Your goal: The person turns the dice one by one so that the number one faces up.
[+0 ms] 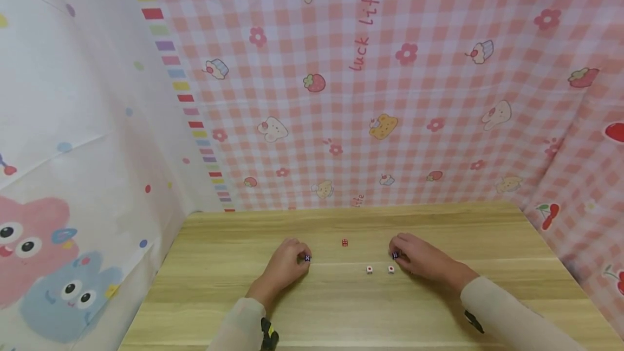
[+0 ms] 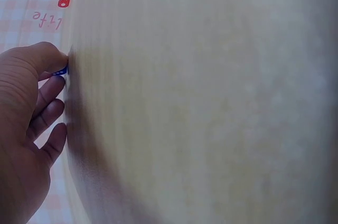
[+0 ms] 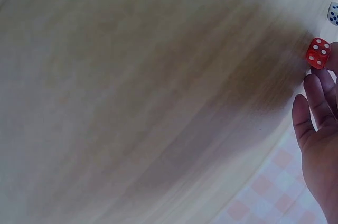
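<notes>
In the head view my left hand [image 1: 288, 263] pinches a dark blue die [image 1: 307, 258] with white dots, low over the table. The left wrist view shows this blue die [image 2: 60, 71] partly hidden between thumb and fingers. My right hand [image 1: 420, 256] holds a die [image 1: 395, 255] at its fingertips, dark in the head view. In the right wrist view, a red die [image 3: 318, 53] with white dots sits at that hand's fingertips, so its colour differs between views. Another red die [image 1: 344, 242] lies between the hands. Two white dice [image 1: 369, 270] sit nearer me, one close to the right fingers.
The light wooden table [image 1: 341, 313] ends at a pink checked cloth [image 1: 361, 102] behind it. A white cloth [image 1: 88, 96] with cartoon figures hangs at the left, and more checked cloth covers the right side. A white die [image 3: 334, 14] with blue dots shows at the right wrist view's edge.
</notes>
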Motion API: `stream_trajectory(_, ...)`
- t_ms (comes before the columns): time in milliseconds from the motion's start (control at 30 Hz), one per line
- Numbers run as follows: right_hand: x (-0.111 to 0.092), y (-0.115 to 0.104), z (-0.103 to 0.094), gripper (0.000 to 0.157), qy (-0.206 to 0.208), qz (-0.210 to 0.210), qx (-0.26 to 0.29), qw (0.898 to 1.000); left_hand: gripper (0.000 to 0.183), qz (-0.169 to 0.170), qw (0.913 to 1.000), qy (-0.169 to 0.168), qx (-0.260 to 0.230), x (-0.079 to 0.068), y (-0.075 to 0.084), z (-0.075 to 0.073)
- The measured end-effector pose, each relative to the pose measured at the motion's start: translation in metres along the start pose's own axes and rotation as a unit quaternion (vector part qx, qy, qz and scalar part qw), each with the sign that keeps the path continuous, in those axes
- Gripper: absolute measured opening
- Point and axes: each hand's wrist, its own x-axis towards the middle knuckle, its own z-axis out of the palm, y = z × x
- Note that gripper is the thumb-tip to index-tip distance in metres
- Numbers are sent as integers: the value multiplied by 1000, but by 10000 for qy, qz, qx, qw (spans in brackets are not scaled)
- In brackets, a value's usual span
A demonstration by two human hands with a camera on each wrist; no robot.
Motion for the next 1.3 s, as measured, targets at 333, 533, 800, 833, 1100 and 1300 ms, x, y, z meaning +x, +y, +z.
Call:
stream_trajectory(333, 1, -2, -1, 16, -17, 142, -63, 9999, 7, -2, 10000, -25, 7, 2, -1, 1)
stream_trajectory(533, 2, -3, -4, 17, 52, 7, -238, 9997, 8, 8, 10000, -15, 23, 2, -1, 0)
stream_trajectory(800, 4, -4, -4, 15, 68, -117, -366, 9992, 8, -51, 10000, -49, 47, 1, 1, -1)
stream_trajectory(833, 4, -4, -4, 15, 72, -118, -388, 9992, 8, -59, 10000, -53, 52, 1, 1, -1)
stream_trajectory(1100, 3, -3, -5, 17, -14, 178, -203, 9996, 9, -92, 9999, -30, 88, 2, 0, 0)
stream_trajectory(1300, 4, -2, -6, 15, -266, 584, 55, 9979, 8, -112, 9999, -63, 37, 0, 0, 0)
